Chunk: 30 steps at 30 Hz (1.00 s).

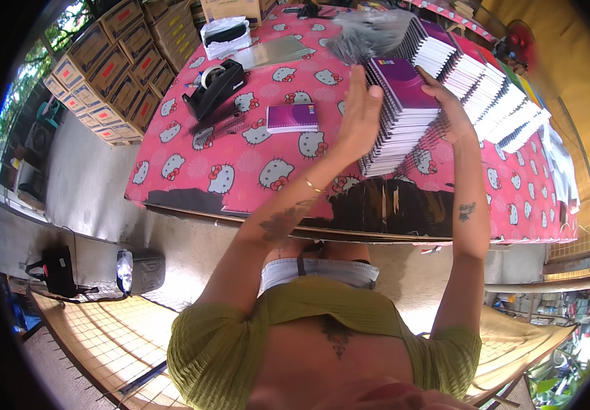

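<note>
A tall stack of spiral-bound notebooks [404,85] with purple covers stands on the table in front of me, its black coils on the left side. My left hand [363,113] lies along that coil side with its fingers stretched out flat. On the opposite side, my right hand [451,106] rests its extended fingers against the stack's upper right edge. The stack is between both hands, and neither is wrapped round it. One small purple notepad [292,118] lies apart to the left of my left hand.
More stacks of spiral notebooks [476,82] fan out to the right. A black tape dispenser [216,89] sits at left, a clear plastic bag [370,34] behind. The pink patterned table cover [247,164] is torn along the near edge. Cardboard boxes [114,65] are piled at far left.
</note>
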### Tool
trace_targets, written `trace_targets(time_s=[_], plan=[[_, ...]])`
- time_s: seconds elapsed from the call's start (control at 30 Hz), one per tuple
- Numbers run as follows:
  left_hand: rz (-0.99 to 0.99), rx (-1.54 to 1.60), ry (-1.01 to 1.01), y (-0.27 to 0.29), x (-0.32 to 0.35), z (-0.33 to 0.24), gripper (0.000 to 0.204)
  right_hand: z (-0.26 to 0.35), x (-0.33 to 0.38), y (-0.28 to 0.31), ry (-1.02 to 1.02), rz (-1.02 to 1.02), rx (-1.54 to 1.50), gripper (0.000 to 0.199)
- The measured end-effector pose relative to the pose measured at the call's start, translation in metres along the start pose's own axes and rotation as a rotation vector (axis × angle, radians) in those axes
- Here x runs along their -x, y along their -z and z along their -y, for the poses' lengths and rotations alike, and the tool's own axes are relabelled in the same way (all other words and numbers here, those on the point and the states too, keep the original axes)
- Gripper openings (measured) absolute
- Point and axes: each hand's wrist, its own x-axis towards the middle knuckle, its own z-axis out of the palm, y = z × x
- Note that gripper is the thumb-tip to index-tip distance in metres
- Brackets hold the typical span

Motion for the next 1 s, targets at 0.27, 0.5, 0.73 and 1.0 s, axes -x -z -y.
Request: trace_targets(time_s=[0.27, 0.5, 0.73, 1.0], plan=[[0.217, -0.801, -0.336, 0.142, 0.007, 0.121, 0.033, 0.002, 0.003, 0.003, 0.038, -0.023, 0.214, 0.068], [0.358, -1.137, -0.554, 0.174, 0.039, 0.159, 0.042, 0.018, 0.035, -0.015, 0.615, -0.279, 0.34, 0.058], [0.294, -1.035, -0.527, 0.159, 0.039, 0.145, 0.033, -0.077, 0.116, -0.119, 0.692, 0.174, 0.416, 0.029], [0.324, -1.002, -0.49, 0.161, 0.034, 0.149, 0.027, -0.181, 0.097, -0.117, 0.197, 0.126, 0.27, 0.029]])
